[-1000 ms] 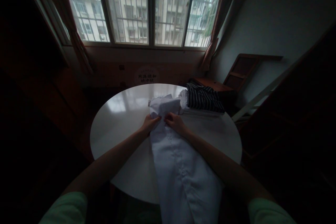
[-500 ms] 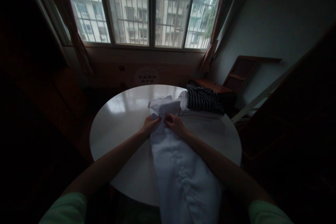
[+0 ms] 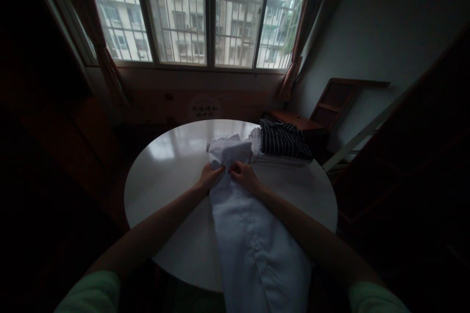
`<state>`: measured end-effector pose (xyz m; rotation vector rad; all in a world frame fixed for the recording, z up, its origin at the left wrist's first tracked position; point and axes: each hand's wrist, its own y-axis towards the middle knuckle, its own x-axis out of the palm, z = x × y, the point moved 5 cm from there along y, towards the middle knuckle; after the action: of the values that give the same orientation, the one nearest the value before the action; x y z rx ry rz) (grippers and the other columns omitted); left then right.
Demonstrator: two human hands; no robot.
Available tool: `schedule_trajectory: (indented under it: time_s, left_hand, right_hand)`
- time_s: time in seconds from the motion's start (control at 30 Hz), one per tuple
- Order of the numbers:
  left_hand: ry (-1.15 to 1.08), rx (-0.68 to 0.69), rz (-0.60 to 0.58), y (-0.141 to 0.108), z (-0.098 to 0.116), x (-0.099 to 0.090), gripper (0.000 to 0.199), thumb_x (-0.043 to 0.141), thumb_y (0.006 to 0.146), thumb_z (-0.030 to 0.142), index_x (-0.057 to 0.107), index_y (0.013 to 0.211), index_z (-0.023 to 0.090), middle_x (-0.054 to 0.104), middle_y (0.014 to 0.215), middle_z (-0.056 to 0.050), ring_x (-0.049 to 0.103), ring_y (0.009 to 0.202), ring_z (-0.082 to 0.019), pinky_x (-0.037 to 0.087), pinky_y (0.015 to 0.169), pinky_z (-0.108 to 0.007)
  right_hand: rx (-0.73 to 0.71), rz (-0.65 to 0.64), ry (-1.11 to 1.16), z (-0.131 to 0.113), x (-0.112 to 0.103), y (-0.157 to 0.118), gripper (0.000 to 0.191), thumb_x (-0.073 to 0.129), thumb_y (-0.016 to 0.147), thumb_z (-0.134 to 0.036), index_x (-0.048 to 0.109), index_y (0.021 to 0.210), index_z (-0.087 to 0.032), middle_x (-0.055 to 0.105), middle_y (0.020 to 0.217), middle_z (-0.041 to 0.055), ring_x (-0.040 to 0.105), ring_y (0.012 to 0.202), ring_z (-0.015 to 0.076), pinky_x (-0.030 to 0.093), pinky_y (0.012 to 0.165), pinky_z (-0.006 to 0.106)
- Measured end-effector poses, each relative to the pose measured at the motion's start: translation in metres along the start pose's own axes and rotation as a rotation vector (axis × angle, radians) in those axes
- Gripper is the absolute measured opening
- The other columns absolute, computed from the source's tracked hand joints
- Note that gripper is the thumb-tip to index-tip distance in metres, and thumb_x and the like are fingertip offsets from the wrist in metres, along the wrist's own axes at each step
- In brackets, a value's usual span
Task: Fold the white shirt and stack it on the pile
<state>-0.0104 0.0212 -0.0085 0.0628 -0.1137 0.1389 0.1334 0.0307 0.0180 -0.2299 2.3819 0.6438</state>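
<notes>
White garment: The white garment (image 3: pixel 242 234) is laid lengthwise on the round table (image 3: pixel 161 205), from its middle to the near edge, over which the lower part is draped.
Bunched end: The bunched end (image 3: pixel 231 149) is set just beyond the table's middle, with its layers folded unevenly.
Left hand: The left hand (image 3: pixel 211 176) is placed just left of the table's middle; its thumb and fingers are nearly closed, and the garment's edge is gripped between them, some fingertips being hidden by cloth.
Right hand: The right hand (image 3: pixel 245 176) is placed just right of the table's middle; its thumb and forefinger are drawn together, and a small bit of the front is apparently pinched, though the exact contact cannot be told in the dim light.
Front seam: The seam (image 3: pixel 253 234) is seen running toward the table's near edge, rippled along its lower stretch. It is best kept straight between the hands, with its two edges evenly matched.
Finger work: Light, short pinches are called for; if the cloth is pulled hard, the layers may be skewed or creased.
Overhang: By its weight the cloth past the table's near edge could be dragged down, so slack should be left above it.
Striped garment: The dark striped garment (image 3: pixel 284 141) is stacked on folded white cloth (image 3: pixel 282 160) at the table's far right.
</notes>
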Motion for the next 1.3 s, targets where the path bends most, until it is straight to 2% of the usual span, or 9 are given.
schedule_trajectory:
  time_s: [0.2, 0.67, 0.77, 0.97, 1.13, 1.3]
  left_hand:
    - [-0.003, -0.015, 0.000, -0.002, 0.001, 0.000, 0.035, 0.074, 0.051, 0.030, 0.065, 0.079, 0.011, 0.068, 0.070, -0.005, 0.061, 0.063, -0.016, 0.046, 0.053, -0.022]
    - [0.020, -0.007, 0.013, -0.002, 0.003, 0.000, 0.031, 0.074, 0.051, 0.028, 0.064, 0.075, 0.011, 0.066, 0.067, -0.003, 0.060, 0.061, -0.015, 0.046, 0.052, -0.022]
    - [0.024, -0.012, -0.020, -0.003, 0.004, 0.001, 0.035, 0.076, 0.050, 0.030, 0.065, 0.076, 0.010, 0.067, 0.069, -0.005, 0.061, 0.061, -0.016, 0.047, 0.053, -0.023]
    - [-0.033, -0.020, -0.169, -0.007, 0.005, 0.008, 0.045, 0.080, 0.048, 0.031, 0.067, 0.087, 0.012, 0.070, 0.082, -0.007, 0.064, 0.070, -0.018, 0.050, 0.061, -0.024]
    - [-0.021, -0.082, -0.147, -0.009, 0.002, 0.005, 0.046, 0.079, 0.048, 0.036, 0.067, 0.084, 0.009, 0.070, 0.076, -0.008, 0.064, 0.065, -0.018, 0.050, 0.057, -0.024]
    - [-0.061, -0.069, -0.128, -0.009, 0.005, 0.006, 0.044, 0.079, 0.046, 0.037, 0.067, 0.078, 0.009, 0.069, 0.069, -0.005, 0.062, 0.060, -0.016, 0.049, 0.055, -0.023]
  right_hand:
    - [-0.005, -0.006, -0.002, 0.000, 0.000, 0.000, 0.002, 0.058, 0.070, -0.017, 0.056, 0.068, -0.017, 0.058, 0.062, -0.0008, 0.050, 0.058, 0.0109, 0.037, 0.058, 0.022]
    - [0.007, -0.031, -0.032, -0.002, 0.001, 0.000, 0.003, 0.056, 0.071, -0.016, 0.057, 0.068, -0.016, 0.059, 0.064, 0.0013, 0.052, 0.061, 0.0127, 0.036, 0.060, 0.023]
    - [0.014, -0.040, 0.026, 0.000, 0.000, 0.000, 0.003, 0.055, 0.071, -0.017, 0.056, 0.068, -0.017, 0.057, 0.064, 0.0001, 0.051, 0.061, 0.0126, 0.036, 0.060, 0.023]
    - [0.046, -0.064, 0.267, 0.006, -0.001, 0.002, 0.008, 0.052, 0.071, -0.025, 0.051, 0.067, -0.018, 0.051, 0.063, -0.0027, 0.047, 0.061, 0.0118, 0.036, 0.059, 0.023]
    - [0.089, -0.110, 0.386, 0.011, 0.003, 0.004, 0.010, 0.053, 0.066, -0.026, 0.047, 0.065, -0.018, 0.048, 0.060, -0.0039, 0.045, 0.060, 0.0116, 0.034, 0.056, 0.022]
    - [0.088, -0.048, 0.363, 0.012, 0.002, 0.006, 0.010, 0.052, 0.064, -0.027, 0.048, 0.065, -0.018, 0.048, 0.061, -0.0036, 0.043, 0.061, 0.0119, 0.033, 0.057, 0.023]
